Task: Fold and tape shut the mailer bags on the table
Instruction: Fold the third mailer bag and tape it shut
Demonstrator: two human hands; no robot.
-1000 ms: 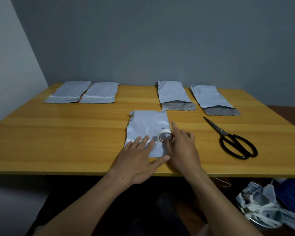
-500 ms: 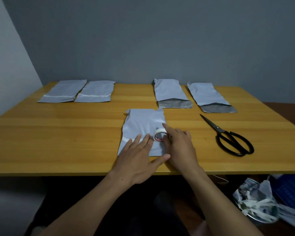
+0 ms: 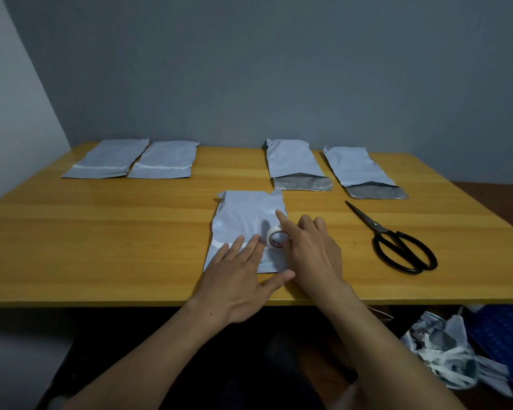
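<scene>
The mailer bag point(image 3: 240, 220) looks thin and slippery: the left hand point(image 3: 237, 285), fingers straight, presses its fold flat; the right hand point(image 3: 311, 255) pinches the tape roll point(image 3: 274, 238) beside them.

A yellow wooden table point(image 3: 101, 247) stands against a grey-blue wall point(image 3: 279, 69), a paler wall point(image 3: 6, 113) at left

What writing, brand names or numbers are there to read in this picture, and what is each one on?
Nothing here reads clearly.
On the tape roll: red print inside the ring, too blurred to read.
On the crumpled paper below the table: dark marks, too blurred to read.
On the near bag and the scissors: no writing shows.
</scene>
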